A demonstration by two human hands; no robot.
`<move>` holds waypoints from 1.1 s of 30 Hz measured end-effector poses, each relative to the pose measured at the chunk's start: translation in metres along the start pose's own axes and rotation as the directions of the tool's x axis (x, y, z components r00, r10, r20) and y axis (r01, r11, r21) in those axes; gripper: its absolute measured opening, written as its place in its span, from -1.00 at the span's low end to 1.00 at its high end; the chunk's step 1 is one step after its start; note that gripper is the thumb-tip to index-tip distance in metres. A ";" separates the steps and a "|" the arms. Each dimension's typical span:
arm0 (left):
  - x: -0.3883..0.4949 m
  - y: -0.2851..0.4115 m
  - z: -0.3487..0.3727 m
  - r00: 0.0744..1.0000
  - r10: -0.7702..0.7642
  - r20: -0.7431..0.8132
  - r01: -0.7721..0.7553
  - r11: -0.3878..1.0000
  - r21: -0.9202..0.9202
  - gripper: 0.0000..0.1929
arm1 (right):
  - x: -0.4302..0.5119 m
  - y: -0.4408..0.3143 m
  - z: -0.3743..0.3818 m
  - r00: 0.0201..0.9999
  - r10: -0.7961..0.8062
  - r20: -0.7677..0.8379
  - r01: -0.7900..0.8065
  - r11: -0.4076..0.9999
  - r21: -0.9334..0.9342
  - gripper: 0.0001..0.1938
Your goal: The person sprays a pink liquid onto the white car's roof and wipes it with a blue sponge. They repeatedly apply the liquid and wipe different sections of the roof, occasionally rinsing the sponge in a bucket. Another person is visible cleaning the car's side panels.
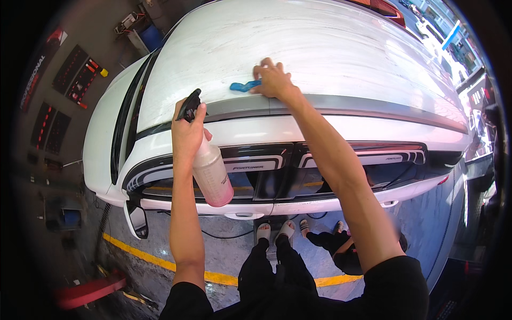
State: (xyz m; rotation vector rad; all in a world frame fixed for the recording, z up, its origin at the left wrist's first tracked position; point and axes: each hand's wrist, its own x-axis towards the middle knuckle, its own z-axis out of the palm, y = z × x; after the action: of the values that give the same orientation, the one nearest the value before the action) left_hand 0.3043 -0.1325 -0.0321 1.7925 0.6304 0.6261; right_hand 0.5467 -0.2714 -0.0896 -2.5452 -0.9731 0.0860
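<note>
My left hand (188,130) grips the neck of a translucent spray bottle (214,176) with a black trigger head (191,105) and some pink liquid at its bottom. The bottle hangs tilted before the side windows of a white car. On the car's roof (320,52), which is streaked with dirty marks, my right hand (274,80) rests with bent, spread fingers. Its thumb side touches a flattened blue piece (244,86), possibly a clay bar, lying on the roof just above the grey roof rail (360,110). Whether the fingers grip this piece cannot be told.
I stand on a dark step (271,252) beside the car. Another person (348,252) is low down near the car's side, at right. The wing mirror (137,220) juts out at left. A thin black hose (228,237) runs over the floor; tool panels (82,82) are at far left.
</note>
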 end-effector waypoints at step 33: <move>0.002 -0.023 0.086 0.986 -0.099 -0.136 0.160 0.804 0.573 -0.47 | 0.046 0.083 0.004 0.969 -0.016 -0.248 -0.015 0.992 -0.124 -0.65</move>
State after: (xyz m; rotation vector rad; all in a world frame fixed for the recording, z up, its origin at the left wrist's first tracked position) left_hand 0.3617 -0.1831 -0.0779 2.2693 1.0966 0.4524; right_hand 0.6323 -0.2959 -0.1225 -2.5881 -0.9047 -0.2967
